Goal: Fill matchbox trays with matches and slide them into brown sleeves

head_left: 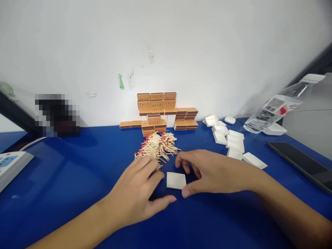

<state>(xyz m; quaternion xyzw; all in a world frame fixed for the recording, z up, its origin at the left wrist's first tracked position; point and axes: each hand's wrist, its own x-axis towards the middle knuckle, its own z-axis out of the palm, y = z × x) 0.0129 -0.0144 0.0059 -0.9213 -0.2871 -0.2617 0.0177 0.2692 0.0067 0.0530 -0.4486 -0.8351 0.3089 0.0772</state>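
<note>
A small white matchbox tray (pixel 176 180) lies on the blue tabletop between my hands. My left hand (pixel 142 188) is at its left, fingers bent loosely and thumb stretched out, holding nothing. At its right, my right hand (pixel 204 173) curves with thumb and fingers apart; the thumb tip is close to the tray's lower right corner, and I cannot tell whether it touches. Just beyond the hands is a loose heap of red-tipped matches (pixel 157 147). Behind the heap, orange and brown matchboxes (pixel 157 105) stand stacked against the wall.
Several white trays (pixel 234 141) lie in a cluster at the right. A tilted water bottle (pixel 280 103), a white earbud case (pixel 229 120) and a black phone (pixel 301 164) are near them. A white power strip (pixel 15 166) sits at the left edge.
</note>
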